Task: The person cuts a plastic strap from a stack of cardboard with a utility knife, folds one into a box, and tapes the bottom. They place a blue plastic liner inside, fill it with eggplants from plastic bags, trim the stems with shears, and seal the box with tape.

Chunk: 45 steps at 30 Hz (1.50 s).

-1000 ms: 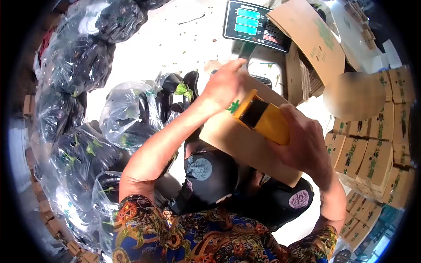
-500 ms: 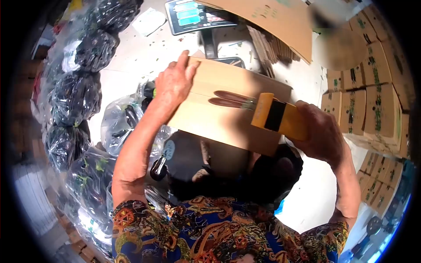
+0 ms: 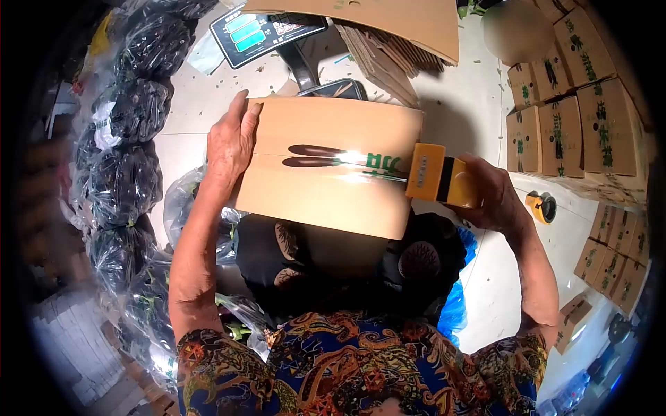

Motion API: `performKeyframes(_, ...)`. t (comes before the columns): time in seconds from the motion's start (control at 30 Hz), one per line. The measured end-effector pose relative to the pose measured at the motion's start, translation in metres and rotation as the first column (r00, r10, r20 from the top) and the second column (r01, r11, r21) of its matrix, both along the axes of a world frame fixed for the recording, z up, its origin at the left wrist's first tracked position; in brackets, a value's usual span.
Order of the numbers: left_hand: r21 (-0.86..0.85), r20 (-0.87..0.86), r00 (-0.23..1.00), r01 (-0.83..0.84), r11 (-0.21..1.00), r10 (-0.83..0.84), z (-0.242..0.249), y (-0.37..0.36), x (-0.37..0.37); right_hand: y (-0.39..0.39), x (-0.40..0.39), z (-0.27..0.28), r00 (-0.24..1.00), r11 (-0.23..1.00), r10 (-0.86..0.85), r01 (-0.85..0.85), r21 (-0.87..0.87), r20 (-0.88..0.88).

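A closed cardboard box [image 3: 312, 191] with dark eggplant pictures and green print lies across my lap. My left hand [image 3: 232, 145] rests on its left end, fingers spread over the edge and holding nothing else. In my right hand [image 3: 489, 194] is a yellow tape dispenser [image 3: 427, 173], its head against the box's right edge. Shiny clear tape [image 3: 357, 166] runs along the top seam to the dispenser.
Bags of eggplants [image 3: 121, 173] line the left side. A scale display [image 3: 260, 31] and flattened cardboard [image 3: 388, 59] are ahead. Stacked printed boxes [image 3: 562, 132] stand at right, with a tape roll [image 3: 541, 206] on the floor near them.
The dispenser has moved to the box's right edge, leaving tape along the seam with green print showing. The view has shifted, and the box sits further left in it.
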State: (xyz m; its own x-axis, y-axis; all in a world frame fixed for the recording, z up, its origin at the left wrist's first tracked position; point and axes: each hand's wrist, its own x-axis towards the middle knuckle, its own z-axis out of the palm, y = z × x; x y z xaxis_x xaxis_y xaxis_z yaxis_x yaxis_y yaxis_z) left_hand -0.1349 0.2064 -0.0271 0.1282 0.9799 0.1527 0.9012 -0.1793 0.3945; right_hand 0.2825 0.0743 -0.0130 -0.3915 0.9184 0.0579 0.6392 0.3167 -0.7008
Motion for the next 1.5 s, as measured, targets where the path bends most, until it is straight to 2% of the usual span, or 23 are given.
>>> performKeyframes(0.23,-0.011,0.005,1.000,-0.013,1.000,0.013,0.007,-0.004,0.005,-0.038,0.045,-0.089,0.991,0.990,-0.137,0.137,-0.026,0.006)
performKeyframes(0.3,-0.006,0.004,1.000,-0.006,1.000,0.006,0.006,-0.003,0.004,-0.049,0.055,-0.103,0.985,0.988,-0.141,0.133,0.081,0.102)
performKeyframes(0.37,0.020,0.020,1.000,0.014,1.000,-0.014,0.001,-0.002,0.001,-0.063,0.063,-0.107,0.981,0.984,-0.176,0.176,0.017,0.085)
performKeyframes(0.47,-0.017,-0.007,1.000,0.009,1.000,-0.009,0.004,-0.004,0.001,-0.065,0.067,-0.092,0.970,0.983,-0.160,0.173,-0.057,0.183)
performKeyframes(0.6,0.010,-0.008,1.000,0.015,1.000,-0.015,0.002,-0.001,0.000,-0.062,0.064,-0.058,0.941,0.988,-0.151,0.156,0.007,0.304)
performKeyframes(0.7,0.023,-0.025,1.000,0.013,1.000,-0.013,0.006,0.001,0.008,-0.055,0.026,-0.025,0.891,0.991,-0.102,0.128,-0.031,0.443)
performKeyframes(0.73,0.031,-0.036,0.999,0.016,0.999,-0.015,0.005,0.000,0.010,-0.030,-0.005,0.001,0.891,0.959,-0.092,0.199,-0.200,0.444)
performKeyframes(0.77,0.007,-0.055,0.998,0.006,1.000,-0.005,0.004,-0.003,0.010,-0.016,-0.017,-0.024,0.868,0.998,-0.031,-0.004,0.070,0.496)
performKeyframes(0.83,-0.006,-0.084,0.996,-0.016,1.000,0.016,0.007,-0.001,0.010,0.011,-0.049,-0.054,0.654,0.875,0.033,-0.384,0.294,0.756)
performKeyframes(0.87,0.003,-0.061,0.998,-0.013,1.000,0.013,0.010,0.001,0.010,0.024,-0.063,-0.056,0.435,0.829,0.032,-0.514,0.219,0.900)
performKeyframes(0.9,0.008,-0.038,0.999,-0.010,1.000,0.010,0.010,-0.001,0.008,0.037,-0.059,-0.064,0.554,0.946,0.128,-0.317,0.065,0.823)
performKeyframes(0.93,0.006,-0.009,1.000,-0.020,1.000,0.020,0.007,-0.005,0.006,0.051,-0.048,-0.075,0.674,0.981,0.192,-0.137,-0.134,0.714)
performKeyframes(0.97,-0.009,0.006,1.000,-0.030,1.000,0.030,0.004,-0.007,0.005,0.060,-0.036,-0.086,0.786,0.932,0.213,0.015,-0.362,0.581)
performKeyframes(1.03,-0.040,0.031,0.999,-0.025,0.999,0.026,0.007,-0.004,0.009,0.069,0.002,-0.105,0.859,0.819,0.102,0.214,-0.533,0.502)
performKeyframes(1.07,-0.096,0.049,0.997,-0.059,0.994,0.064,0.011,-0.005,0.012,0.068,0.023,-0.115,0.883,0.733,0.027,0.301,-0.609,0.468)
performKeyframes(1.1,-0.095,0.083,0.995,-0.043,0.995,0.051,0.010,-0.004,0.012,0.068,0.041,-0.132,0.930,0.667,-0.175,0.353,-0.656,0.322)
performKeyframes(1.13,-0.121,0.084,0.994,-0.052,0.991,0.063,0.014,-0.005,0.015,0.065,0.055,-0.159,0.910,0.596,-0.379,0.379,-0.708,0.168)
performKeyframes(1.17,-0.144,0.085,0.993,-0.064,0.987,0.077,0.018,-0.005,0.018,0.059,0.068,-0.189,0.824,0.527,-0.567,0.379,-0.760,0.017)
performKeyframes(1.27,-0.183,0.120,0.987,-0.082,0.980,0.104,0.015,-0.004,0.016,0.060,0.086,-0.330,0.901,0.807,-0.412,0.293,-0.513,-0.134)
performKeyframes(1.33,-0.188,0.149,0.985,-0.057,0.981,0.086,0.013,-0.006,0.015,0.062,0.049,-0.279,0.950,0.859,-0.300,0.309,-0.407,0.088)
performKeyframes(1.4,-0.204,0.189,0.978,-0.048,0.978,0.087,0.016,-0.007,0.017,0.073,0.020,-0.284,0.717,0.652,-0.679,0.493,-0.576,-0.155)
performKeyframes(1.47,-0.175,0.168,0.984,-0.030,0.984,0.060,0.012,-0.006,0.011,0.087,0.003,-0.295,0.649,0.559,-0.759,0.688,-0.463,0.048)
performKeyframes(1.5,-0.161,0.159,0.986,-0.018,0.987,0.043,0.010,-0.004,0.010,0.091,-0.008,-0.280,0.611,0.580,-0.785,0.666,-0.470,-0.104)
